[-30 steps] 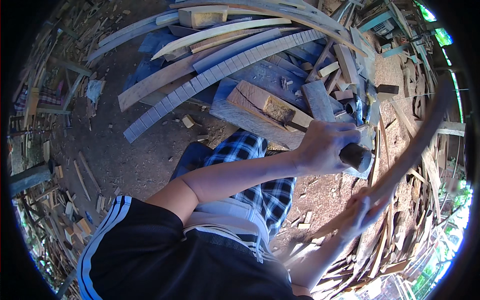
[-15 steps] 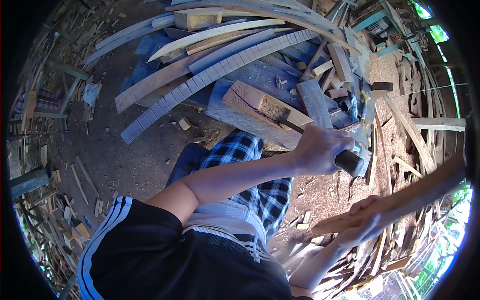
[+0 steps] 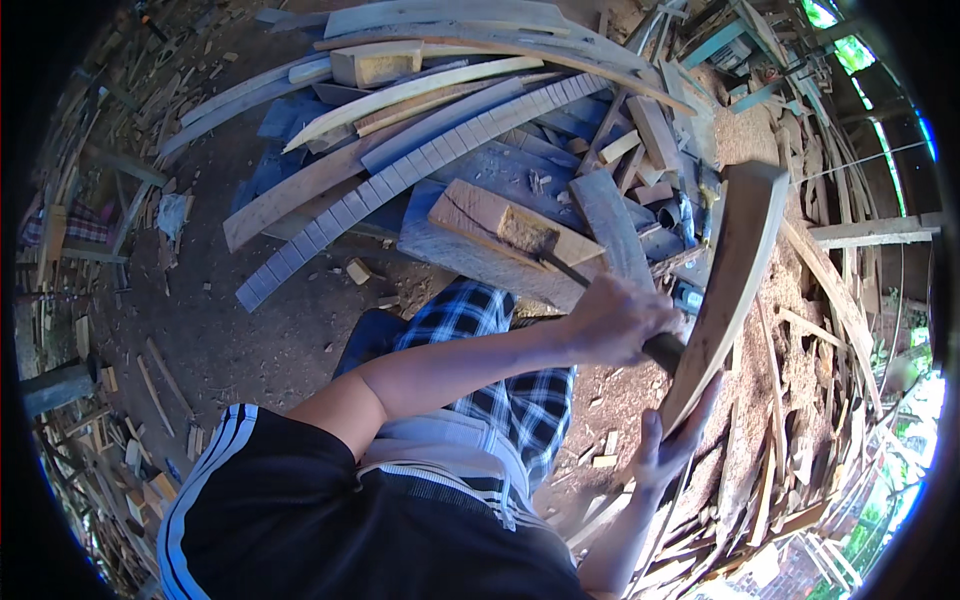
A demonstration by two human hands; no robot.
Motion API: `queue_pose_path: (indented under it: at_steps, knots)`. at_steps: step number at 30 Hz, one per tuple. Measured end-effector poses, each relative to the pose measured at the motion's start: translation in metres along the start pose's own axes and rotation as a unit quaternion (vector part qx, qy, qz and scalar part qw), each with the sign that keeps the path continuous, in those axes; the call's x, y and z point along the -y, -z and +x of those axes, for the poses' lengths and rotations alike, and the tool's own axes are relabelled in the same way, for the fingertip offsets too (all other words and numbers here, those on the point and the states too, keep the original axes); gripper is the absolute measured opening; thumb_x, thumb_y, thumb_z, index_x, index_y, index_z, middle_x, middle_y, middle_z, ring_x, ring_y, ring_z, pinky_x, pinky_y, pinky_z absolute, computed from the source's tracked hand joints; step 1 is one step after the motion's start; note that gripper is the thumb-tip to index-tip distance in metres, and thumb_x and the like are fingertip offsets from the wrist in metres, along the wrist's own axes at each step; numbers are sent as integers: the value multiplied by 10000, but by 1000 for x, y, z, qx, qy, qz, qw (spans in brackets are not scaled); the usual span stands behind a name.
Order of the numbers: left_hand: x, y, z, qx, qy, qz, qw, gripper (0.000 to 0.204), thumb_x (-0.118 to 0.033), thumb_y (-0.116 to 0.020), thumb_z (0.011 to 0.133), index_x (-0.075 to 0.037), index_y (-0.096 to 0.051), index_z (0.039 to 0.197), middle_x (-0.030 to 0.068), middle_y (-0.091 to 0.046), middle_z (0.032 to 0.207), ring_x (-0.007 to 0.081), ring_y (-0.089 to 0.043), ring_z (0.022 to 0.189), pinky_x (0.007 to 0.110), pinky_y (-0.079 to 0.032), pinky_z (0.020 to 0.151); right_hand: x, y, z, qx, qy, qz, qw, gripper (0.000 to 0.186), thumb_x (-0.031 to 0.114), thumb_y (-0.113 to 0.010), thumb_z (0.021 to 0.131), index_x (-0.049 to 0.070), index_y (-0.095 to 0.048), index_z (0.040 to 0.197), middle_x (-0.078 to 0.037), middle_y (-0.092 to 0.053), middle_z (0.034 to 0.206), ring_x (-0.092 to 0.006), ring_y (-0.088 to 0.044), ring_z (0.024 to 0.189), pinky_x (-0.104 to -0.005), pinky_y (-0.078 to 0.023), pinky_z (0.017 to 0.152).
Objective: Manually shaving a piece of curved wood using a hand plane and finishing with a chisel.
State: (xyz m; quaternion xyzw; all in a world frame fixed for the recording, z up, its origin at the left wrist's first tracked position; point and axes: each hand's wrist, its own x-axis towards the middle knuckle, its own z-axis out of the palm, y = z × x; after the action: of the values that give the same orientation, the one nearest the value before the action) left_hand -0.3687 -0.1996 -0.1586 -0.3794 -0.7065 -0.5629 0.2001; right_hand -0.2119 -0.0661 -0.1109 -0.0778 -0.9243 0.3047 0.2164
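Observation:
My left hand point(image 3: 622, 322) is wrapped round the dark handle of a chisel point(image 3: 568, 270). The chisel's blade reaches into the hollow cut in a pale wooden block point(image 3: 470, 212), which lies on a blue-grey board point(image 3: 425, 240) in front of my knees. My right hand point(image 3: 680, 440) grips the narrow end of a long, slightly curved wooden club point(image 3: 735, 260), its thick end pointing up and away. The club's side meets or overlaps the butt of the chisel handle; whether they touch I cannot tell.
Beyond the block lie long curved strips of wood, one a notched grey strip point(image 3: 400, 175). Offcuts and a short plank point(image 3: 610, 225) sit to the block's right. Wood scraps and sawdust cover the ground at right, and a small wood piece point(image 3: 358, 271) rests on the floor.
The club has swung from the far right inward to the chisel handle, turning more upright. My left hand still holds the chisel in the block; the whole view has shifted slightly.

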Motion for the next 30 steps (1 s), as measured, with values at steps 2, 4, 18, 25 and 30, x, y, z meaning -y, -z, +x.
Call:
queue_pose_path:
  at_steps: [2,4,18,25,30]
  knots:
    - [0,-1,-2,13,-22,4,1000,260,-270,-804,637,-180,-638,815,-21,-625,722,204,-662,589,376,-512,556,-2,3,-10,7,-76,63,995,988,589,-640,859,-11,-242,1536,-235,-577,1254,-267,-623,942,-414,-483,816]
    - [1,5,-1,19,-37,-5,999,228,-267,-789,684,-173,-604,778,-11,-597,679,201,-650,573,368,-504,533,0,-3,-12,-31,-112,154,981,1009,564,-661,864,-1,-182,1549,-134,-569,1069,-154,-574,790,-300,-459,671]
    - [4,86,54,-19,84,-192,978,297,-308,-816,676,-124,-696,877,49,-707,756,189,-693,647,331,-543,613,2,-5,-17,-33,-72,71,994,974,560,-662,861,10,-238,1544,-240,-364,1499,-314,-466,1288,-433,-383,1030]
    - [-9,58,30,164,-3,-162,973,248,-307,-790,689,-130,-647,788,59,-637,631,254,-670,605,391,-491,561,5,-4,-14,-58,-80,91,991,971,561,-663,863,22,-229,1545,-208,-533,1323,-267,-565,1148,-380,-445,928]
    - [-6,55,21,149,3,-163,975,251,-300,-782,693,-117,-616,737,67,-618,615,280,-650,596,420,-472,558,14,-10,-10,-103,-94,145,980,933,535,-630,893,26,-203,1548,28,-453,636,-56,-402,534,-245,-253,530]
